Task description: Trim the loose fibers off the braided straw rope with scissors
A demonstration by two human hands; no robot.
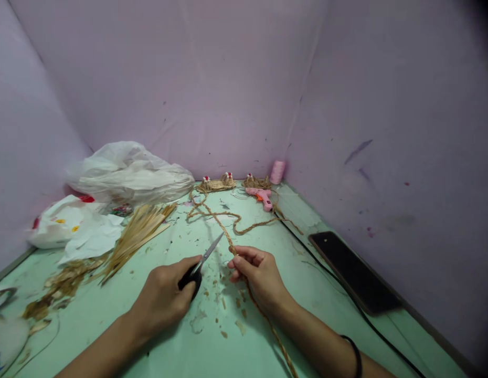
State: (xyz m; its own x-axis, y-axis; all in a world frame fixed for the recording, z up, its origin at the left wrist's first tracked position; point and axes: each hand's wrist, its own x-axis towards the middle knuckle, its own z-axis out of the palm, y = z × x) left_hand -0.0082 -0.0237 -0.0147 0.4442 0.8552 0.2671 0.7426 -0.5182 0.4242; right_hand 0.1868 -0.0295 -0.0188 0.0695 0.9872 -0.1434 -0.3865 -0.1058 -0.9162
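Note:
My left hand (165,294) is closed round the black handles of a pair of scissors (207,255), whose blades point up and to the right. A thin braided straw cord (225,231) runs from the back of the table toward me. My right hand (260,273) pinches this cord between thumb and fingers, just right of the scissor tips, which are close to the cord. Below the hand the cord trails down past my right wrist. Small cut scraps (224,334) lie on the green table (181,346) between my hands.
Flat straw strips (136,236), white plastic bags (129,170) and dried scraps (63,286) lie left. At the back are straw bundles (216,185), a pink thread spool (277,172) and a pink glue gun (262,198). A phone (354,273) and black cable (326,270) lie right. Walls enclose the table.

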